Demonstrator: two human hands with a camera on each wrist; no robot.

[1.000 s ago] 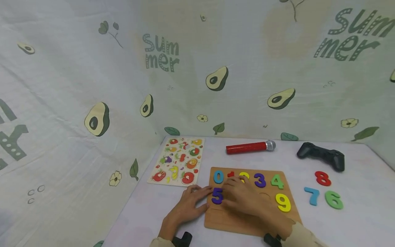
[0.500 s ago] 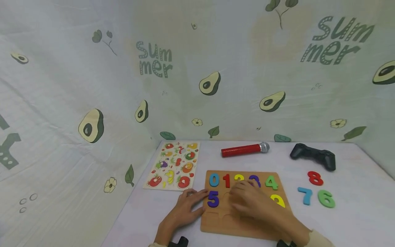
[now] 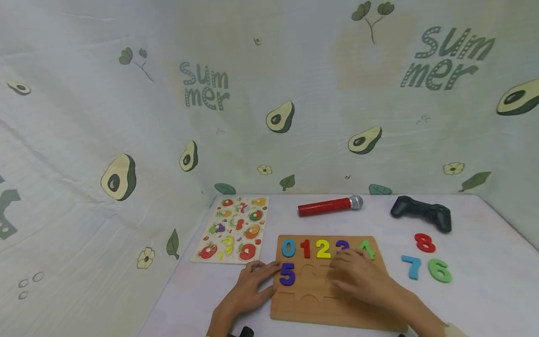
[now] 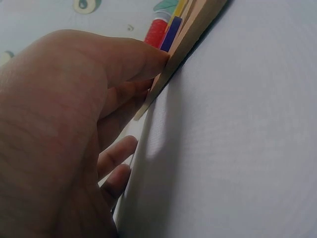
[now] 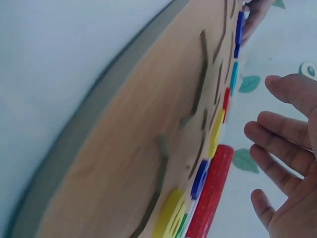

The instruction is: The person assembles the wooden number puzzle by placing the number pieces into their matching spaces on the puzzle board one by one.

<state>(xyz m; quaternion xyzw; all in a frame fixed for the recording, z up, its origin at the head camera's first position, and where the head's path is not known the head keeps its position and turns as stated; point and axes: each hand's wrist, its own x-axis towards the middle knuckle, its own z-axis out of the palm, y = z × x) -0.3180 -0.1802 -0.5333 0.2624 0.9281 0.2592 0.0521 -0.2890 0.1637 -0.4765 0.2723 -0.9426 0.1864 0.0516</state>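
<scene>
We see seven digits on the one wooden board (image 3: 294,312): 0 (image 3: 288,241), 1 (image 3: 306,249), 2 (image 3: 323,253), 3 (image 3: 343,244), 4 (image 3: 370,251), 5 (image 3: 287,274) and 9 (image 5: 166,215). Three remain loose to its right: 6 (image 3: 439,267), 7 (image 3: 414,267), 8 (image 3: 424,243). Our two hands grasp nothing: the left hand (image 3: 250,286), fingers spread, touches the board's left edge; the right hand (image 3: 367,282), loosely open, hangs over it, hiding some recesses.

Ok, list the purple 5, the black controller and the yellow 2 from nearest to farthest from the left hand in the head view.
1. Purple 5: just right of the left hand.
2. Yellow 2: farther right, in the back row.
3. Black controller: back right, off the board.
</scene>
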